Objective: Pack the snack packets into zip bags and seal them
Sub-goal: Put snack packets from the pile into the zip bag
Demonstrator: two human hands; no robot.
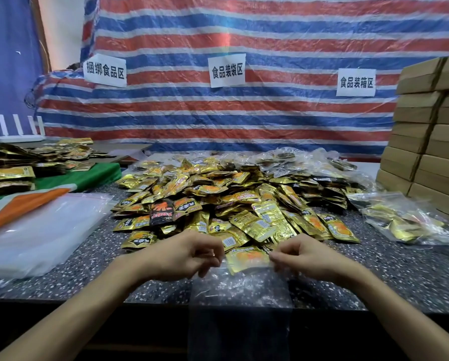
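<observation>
A clear zip bag [240, 290] lies over the table's near edge and hangs down in front of me. My left hand [184, 254] pinches the bag's top left corner, and my right hand [304, 255] pinches its top right corner. The bag's mouth lies over a gold snack packet [248, 259]. Whether that packet is inside the bag or beneath it, I cannot tell. Behind my hands spreads a big heap of gold snack packets [234, 199] with one black packet [162, 212] among them.
A stack of empty clear zip bags [38, 235] lies at the left. Filled bags [405, 222] sit at the right, beside stacked cardboard boxes [431, 142]. More gold packets [15, 165] are piled at the far left. The speckled table's edge [88, 298] runs near me.
</observation>
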